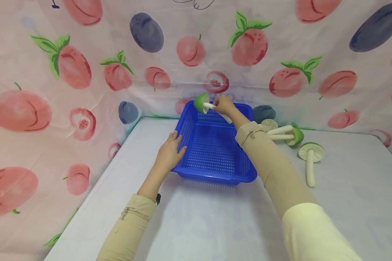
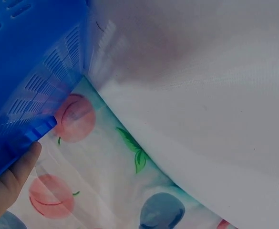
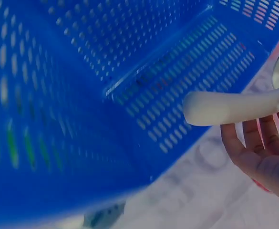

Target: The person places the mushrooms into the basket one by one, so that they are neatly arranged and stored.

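A blue plastic basket [image 1: 212, 177] with perforated walls stands on the white table. On its left rim, my left hand [image 1: 168, 154] grips the edge, thumb toward the inside; a finger shows along the outside of the rim in the left wrist view. Above the basket's far side, my right hand [image 1: 224, 105] pinches a toy mushroom [image 1: 201, 103] by its white stem. The mushroom's green cap points left, and in the right wrist view the stem's blunt end [image 3: 208, 109] sticks out past the fingers. No mushrooms show in the visible part of the basket.
Several more green-capped mushrooms [image 1: 294, 136] lie right of the basket, some partly behind my right forearm. One mushroom [image 1: 310, 159] lies apart, its stem toward me. A fruit-printed cloth [image 1: 166, 65] hangs behind and left of the white table [image 1: 212, 224].
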`<state>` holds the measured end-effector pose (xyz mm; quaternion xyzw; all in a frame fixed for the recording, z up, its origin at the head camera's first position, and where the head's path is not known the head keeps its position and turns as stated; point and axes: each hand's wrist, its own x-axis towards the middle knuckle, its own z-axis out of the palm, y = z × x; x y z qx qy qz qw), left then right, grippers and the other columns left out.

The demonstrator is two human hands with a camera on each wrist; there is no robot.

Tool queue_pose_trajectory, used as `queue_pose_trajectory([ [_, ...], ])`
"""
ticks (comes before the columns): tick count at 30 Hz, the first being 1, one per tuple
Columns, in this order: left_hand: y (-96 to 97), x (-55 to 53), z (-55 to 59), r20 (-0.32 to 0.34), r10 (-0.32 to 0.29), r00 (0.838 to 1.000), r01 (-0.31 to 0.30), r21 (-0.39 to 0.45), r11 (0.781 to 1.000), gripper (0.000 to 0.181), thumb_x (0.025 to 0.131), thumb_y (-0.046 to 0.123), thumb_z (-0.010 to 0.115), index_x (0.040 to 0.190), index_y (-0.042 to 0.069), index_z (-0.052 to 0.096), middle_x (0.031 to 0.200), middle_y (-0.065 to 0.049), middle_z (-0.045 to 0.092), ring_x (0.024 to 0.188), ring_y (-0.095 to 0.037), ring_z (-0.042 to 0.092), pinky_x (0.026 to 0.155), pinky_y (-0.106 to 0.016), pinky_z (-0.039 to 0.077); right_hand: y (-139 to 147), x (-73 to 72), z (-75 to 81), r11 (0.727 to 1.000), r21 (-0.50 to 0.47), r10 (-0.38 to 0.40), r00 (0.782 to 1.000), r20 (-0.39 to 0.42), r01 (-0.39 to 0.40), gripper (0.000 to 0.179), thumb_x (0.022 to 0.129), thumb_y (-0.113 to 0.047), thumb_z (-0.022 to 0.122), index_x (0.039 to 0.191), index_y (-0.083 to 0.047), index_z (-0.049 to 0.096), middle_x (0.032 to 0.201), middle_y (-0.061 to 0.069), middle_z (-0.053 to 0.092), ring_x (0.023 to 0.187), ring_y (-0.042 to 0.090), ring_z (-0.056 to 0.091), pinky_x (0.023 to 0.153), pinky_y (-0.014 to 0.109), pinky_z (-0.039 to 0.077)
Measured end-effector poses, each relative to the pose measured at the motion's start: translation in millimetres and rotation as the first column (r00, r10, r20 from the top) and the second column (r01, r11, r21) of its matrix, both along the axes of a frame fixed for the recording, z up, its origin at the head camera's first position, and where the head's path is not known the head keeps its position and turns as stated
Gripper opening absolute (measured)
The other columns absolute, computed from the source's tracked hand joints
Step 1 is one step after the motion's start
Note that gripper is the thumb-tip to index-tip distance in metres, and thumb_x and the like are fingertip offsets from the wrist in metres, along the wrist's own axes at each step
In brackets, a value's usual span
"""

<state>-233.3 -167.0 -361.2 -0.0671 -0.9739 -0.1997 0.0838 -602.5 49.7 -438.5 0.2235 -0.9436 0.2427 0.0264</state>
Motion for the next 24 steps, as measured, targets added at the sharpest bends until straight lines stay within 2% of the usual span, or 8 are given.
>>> queue_pose_trajectory([
  [3,-0.9,0.8,-1.6,0.012,0.015,1.0,-0.015,0.004,1.0,0.051,0.094,0.024,0.056,0.136,-0.004,0.046,0.149,-0.022,0.033,0.141,-0.036,0.028,0.112,-0.05,0.031,-13.2,35.3,16.1,1.0,-0.007,0.002,0.994,0.111,-0.001,0.035,0.085,-0.036,0.067,0.108,-0.011,0.072,0.102,0.006,0.072,0.093,0.026,0.065,0.084,0.039,0.052],
  [5,-0.7,0.7,-2.4,0.019,0.02,1.0,-0.02,0.006,1.0,0.051,0.094,0.024,0.056,0.135,-0.003,0.047,0.149,-0.021,0.032,0.141,-0.035,0.027,0.111,-0.05,0.032,-14.2,58.6,23.7,0.996,-0.079,0.059,0.993,0.101,-0.051,0.035,0.086,-0.038,0.067,0.105,-0.009,0.072,0.095,0.006,0.072,0.085,0.022,0.064,0.076,0.035,0.053],
  [7,-0.5,0.2,-2.3,0.019,0.02,1.0,-0.02,0.004,1.0,0.05,0.094,0.025,0.056,0.134,-0.003,0.048,0.15,-0.021,0.032,0.141,-0.036,0.028,0.111,-0.05,0.032,-15.4,83.6,36.7,0.992,-0.103,0.082,0.991,0.111,-0.07,0.035,0.087,-0.036,0.066,0.107,-0.007,0.07,0.097,0.008,0.071,0.087,0.023,0.064,0.08,0.037,0.052],
  [9,-0.4,-0.8,-1.8,0.011,0.021,1.0,-0.021,-0.001,1.0,0.049,0.094,0.025,0.056,0.133,-0.003,0.049,0.15,-0.02,0.033,0.14,-0.035,0.028,0.111,-0.05,0.033,-15.6,91.4,39.4,0.988,-0.129,0.097,0.99,0.106,-0.083,0.033,0.088,-0.031,0.066,0.108,-0.005,0.069,0.1,0.01,0.07,0.09,0.024,0.063,0.082,0.038,0.052],
  [12,-0.5,-1.9,-0.4,-0.001,0.026,1.0,-0.026,-0.003,1.0,0.048,0.094,0.025,0.056,0.132,-0.003,0.051,0.15,-0.02,0.033,0.14,-0.035,0.029,0.111,-0.049,0.032,-16.8,68.2,15.1,0.987,-0.148,0.072,0.992,0.101,-0.057,0.034,0.09,-0.03,0.064,0.113,-0.005,0.067,0.107,0.013,0.068,0.097,0.028,0.062,0.086,0.043,0.05],
  [17,-0.6,-1.1,1.5,0.009,0.031,0.999,-0.031,-0.004,1.0,0.046,0.094,0.025,0.055,0.131,-0.004,0.052,0.15,-0.02,0.033,0.141,-0.034,0.028,0.112,-0.048,0.031,-11.9,1.8,-60.2,0.965,-0.249,0.091,0.995,0.028,-0.081,0.036,0.08,-0.051,0.068,0.102,-0.023,0.071,0.094,-0.003,0.069,0.084,0.016,0.059,0.074,0.039,0.048],
  [20,-1.3,0.5,1.9,0.01,0.04,0.999,-0.04,-0.001,0.999,0.046,0.094,0.024,0.056,0.13,-0.004,0.053,0.15,-0.02,0.033,0.141,-0.034,0.029,0.112,-0.048,0.032,-15.0,1.1,-74.8,0.974,-0.217,0.073,0.996,0.046,-0.062,0.033,0.081,-0.047,0.068,0.102,-0.021,0.071,0.094,-0.002,0.068,0.085,0.017,0.059,0.074,0.038,0.049],
  [24,-0.3,0.5,1.8,0.008,0.037,0.999,-0.037,0.01,0.999,0.045,0.094,0.024,0.056,0.129,-0.004,0.053,0.15,-0.02,0.033,0.14,-0.035,0.029,0.111,-0.049,0.032,-15.3,29.9,-63.8,0.987,-0.157,0.045,0.995,0.09,-0.031,0.029,0.085,-0.033,0.07,0.103,-0.011,0.07,0.095,0.004,0.069,0.085,0.019,0.062,0.072,0.035,0.051],
])
